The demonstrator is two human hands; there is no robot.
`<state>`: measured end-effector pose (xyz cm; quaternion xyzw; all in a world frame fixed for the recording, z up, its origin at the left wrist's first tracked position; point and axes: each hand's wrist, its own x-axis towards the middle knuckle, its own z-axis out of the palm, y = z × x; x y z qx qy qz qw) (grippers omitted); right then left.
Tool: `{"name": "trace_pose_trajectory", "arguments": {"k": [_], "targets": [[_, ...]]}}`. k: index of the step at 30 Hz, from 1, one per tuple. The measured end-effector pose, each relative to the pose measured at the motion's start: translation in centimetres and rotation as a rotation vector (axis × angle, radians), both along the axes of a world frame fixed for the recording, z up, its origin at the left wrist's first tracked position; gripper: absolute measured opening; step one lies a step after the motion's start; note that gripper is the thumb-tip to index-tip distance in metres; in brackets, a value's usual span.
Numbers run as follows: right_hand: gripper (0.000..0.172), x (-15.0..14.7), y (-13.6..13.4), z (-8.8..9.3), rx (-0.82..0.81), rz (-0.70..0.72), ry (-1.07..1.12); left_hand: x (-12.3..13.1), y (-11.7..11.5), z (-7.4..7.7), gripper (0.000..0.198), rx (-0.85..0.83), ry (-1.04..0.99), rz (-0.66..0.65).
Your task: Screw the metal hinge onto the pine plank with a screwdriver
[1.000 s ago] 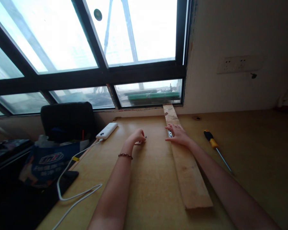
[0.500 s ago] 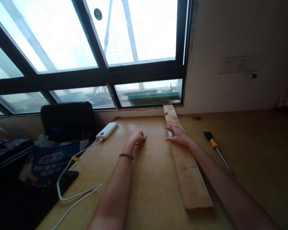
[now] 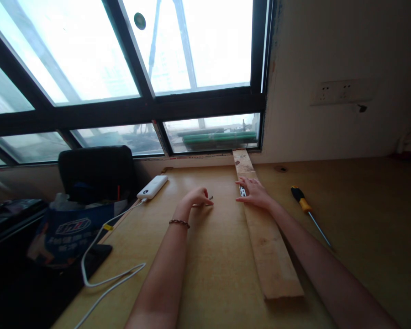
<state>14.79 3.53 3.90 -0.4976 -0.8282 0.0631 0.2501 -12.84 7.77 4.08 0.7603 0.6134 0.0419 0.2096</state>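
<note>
A long wooden board lies on the table, its far end close to the window. My right hand rests across it, fingers and thumb gripping a small metal piece with holes at the board's left edge. Most of that piece is hidden under my palm. To the left, my left hand hovers low over the table with thumb and index finger around a tiny screw. The other fingers of this hand are curled beneath and partly hidden.
A black and yellow screwdriver lies right of the board. At the table's left side sits a white power bank with a white cable. Beyond that edge are a black chair and a blue bag.
My left hand has shifted slightly right, its thumb and finger now stretched further out around the screw. My right hand and the board have stayed in place.
</note>
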Motion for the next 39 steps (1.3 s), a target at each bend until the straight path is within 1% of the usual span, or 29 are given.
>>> {"name": "trace_pose_trajectory", "arguments": {"k": [3,6,9,16,19,24,29,34,37,39], "targets": [[0.072,0.0,0.0,0.0,-0.008,-0.005,-0.002,0.4,0.0,-0.4,0.032,-0.022,0.016,-0.001],[0.072,0.0,0.0,0.0,-0.008,-0.005,0.003,0.4,0.2,-0.7,0.022,0.029,0.03,0.012],[0.072,-0.1,0.0,0.1,-0.006,-0.004,0.007,0.3,0.2,-0.8,0.017,0.075,0.055,0.027],[0.072,0.0,0.1,0.0,0.002,-0.002,0.003,0.0,0.3,-0.8,0.015,0.079,0.089,0.081],[0.071,0.0,0.2,-0.1,0.003,0.005,-0.001,-0.4,0.4,-0.8,0.022,0.052,0.117,0.119],[0.071,0.0,0.2,-0.2,0.007,0.001,0.013,-0.9,-0.1,-0.7,0.021,0.022,0.058,0.174],[0.071,-0.1,0.2,-0.1,0.007,0.007,0.018,-0.8,-0.3,-0.6,0.02,0.049,0.086,0.172],[0.072,0.1,0.2,-0.2,0.014,0.012,0.032,-0.3,-0.1,0.2,0.023,0.076,0.15,0.115],[0.071,0.0,0.1,-0.3,0.014,0.019,0.052,0.6,-0.5,1.2,0.02,0.123,0.104,0.091],[0.074,-0.1,0.0,-0.3,0.017,0.026,0.086,1.4,-0.9,1.9,0.018,0.167,0.065,0.073]]}}
